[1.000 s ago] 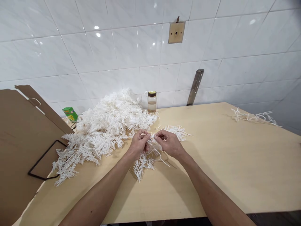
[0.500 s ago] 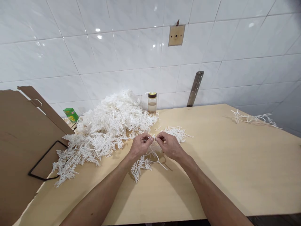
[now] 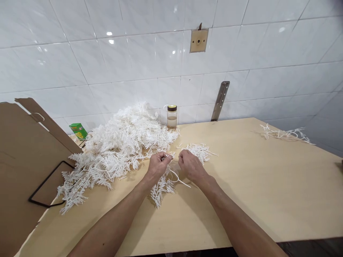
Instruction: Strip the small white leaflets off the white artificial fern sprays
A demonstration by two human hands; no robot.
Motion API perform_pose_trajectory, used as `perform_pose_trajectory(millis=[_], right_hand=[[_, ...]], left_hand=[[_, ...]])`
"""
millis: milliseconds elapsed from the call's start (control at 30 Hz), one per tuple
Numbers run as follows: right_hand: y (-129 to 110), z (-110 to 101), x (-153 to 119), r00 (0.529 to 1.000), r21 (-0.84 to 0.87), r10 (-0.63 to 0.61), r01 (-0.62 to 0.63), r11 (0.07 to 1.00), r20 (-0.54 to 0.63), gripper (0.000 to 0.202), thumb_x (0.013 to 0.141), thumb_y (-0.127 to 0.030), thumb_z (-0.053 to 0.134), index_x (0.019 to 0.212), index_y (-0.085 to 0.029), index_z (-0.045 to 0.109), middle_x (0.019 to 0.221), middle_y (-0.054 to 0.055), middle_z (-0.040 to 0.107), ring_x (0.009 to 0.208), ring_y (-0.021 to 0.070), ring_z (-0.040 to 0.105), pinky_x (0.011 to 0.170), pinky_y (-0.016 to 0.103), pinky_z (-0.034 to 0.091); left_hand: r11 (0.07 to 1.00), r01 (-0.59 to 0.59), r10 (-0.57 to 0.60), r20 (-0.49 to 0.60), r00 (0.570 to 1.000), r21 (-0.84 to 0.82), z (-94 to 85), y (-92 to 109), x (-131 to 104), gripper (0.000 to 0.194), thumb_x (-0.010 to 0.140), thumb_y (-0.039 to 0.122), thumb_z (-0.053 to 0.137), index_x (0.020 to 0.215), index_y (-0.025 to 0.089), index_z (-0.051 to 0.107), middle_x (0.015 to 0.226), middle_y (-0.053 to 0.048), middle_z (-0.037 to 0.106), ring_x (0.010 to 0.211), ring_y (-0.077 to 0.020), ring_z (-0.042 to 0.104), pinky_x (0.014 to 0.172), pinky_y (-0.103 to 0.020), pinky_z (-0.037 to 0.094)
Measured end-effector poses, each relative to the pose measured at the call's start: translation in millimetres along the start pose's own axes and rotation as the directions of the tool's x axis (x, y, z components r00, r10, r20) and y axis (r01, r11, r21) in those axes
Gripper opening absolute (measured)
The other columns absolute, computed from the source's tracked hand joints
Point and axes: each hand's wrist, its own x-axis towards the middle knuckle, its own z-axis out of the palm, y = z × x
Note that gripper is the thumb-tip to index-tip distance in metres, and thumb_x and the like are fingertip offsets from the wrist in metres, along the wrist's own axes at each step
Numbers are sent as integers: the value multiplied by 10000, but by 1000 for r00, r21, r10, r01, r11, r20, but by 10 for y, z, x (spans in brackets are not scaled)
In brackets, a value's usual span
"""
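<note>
My left hand (image 3: 157, 167) pinches a white branching plastic sprig (image 3: 161, 190) between thumb and fingers. The sprig's feathery ends and a bare curved stem hang below that hand, over the table (image 3: 257, 185). A short distance to the right, my right hand (image 3: 193, 167) has its fingers pressed together; what they hold, if anything, is hidden. Just beyond the right hand lies a small pile of white sprig pieces (image 3: 201, 151). A large heap of the same white sprigs (image 3: 128, 137) spreads behind and left of my left hand.
Behind the heap stands a dark-lidded bottle (image 3: 172, 119) of liquid. At left are a green box (image 3: 78, 131), a cardboard sheet (image 3: 24, 160) and a black wire frame (image 3: 40, 189). Bare white stems (image 3: 288, 134) lie far right. A metal bracket (image 3: 220, 101) leans against the tiled wall.
My hands, whose fingertips met around the sprig, have moved slightly apart. The right one has drawn away from the left, while the left still pinches the sprig. The view has shifted slightly.
</note>
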Motion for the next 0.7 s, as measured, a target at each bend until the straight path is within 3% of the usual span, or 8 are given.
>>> perform_pose_trajectory(millis=[133,267,367,500,600,700], right_hand=[[206,-11,55,979,-14,171,-174,985,-114,153,877,-156,401,779,-200,509,751,71,596,692,192,530,647,308,357],[304,-94,83,940,151,284,-258,954,-189,124,824,-219,489,915,-179,564,844,69,640,719,197,580,676,323,423],[210,-175,61,960,399,277,-243,884,-30,256,829,-346,531,1004,-183,622,778,29,628,581,160,578,579,303,464],[49,-242,7,965,634,80,-226,740,250,354,851,-467,530,1028,-197,676,627,-34,549,404,99,502,434,250,440],[19,-230,-12,952,662,20,-226,715,305,334,839,-458,562,994,-191,687,586,-51,521,396,87,492,411,228,444],[37,-192,-8,960,684,37,-225,694,278,317,811,-443,603,981,-184,670,608,-38,539,454,101,506,412,233,474]], left_hand=[[1000,-9,9,8,1000,-27,-6,30,-11,314,687,449,728,667,154,621,516,58,403,466,-56,289,452,-208,228],[997,20,-12,112,994,-69,10,26,-24,332,678,460,737,741,146,649,534,61,417,458,-44,282,450,-203,220],[993,48,-28,179,983,-105,18,21,-34,331,693,453,729,770,144,642,533,65,408,449,-39,284,442,-195,218],[991,74,-46,228,973,-115,12,23,-38,346,689,456,739,784,139,639,555,52,450,447,-37,308,437,-192,231],[991,78,-51,234,971,-110,3,17,-27,359,686,461,741,790,132,640,584,42,483,449,-34,322,441,-193,242],[988,103,-77,207,975,-117,2,19,-16,355,675,453,747,779,131,639,590,42,494,451,-34,339,447,-192,253]])
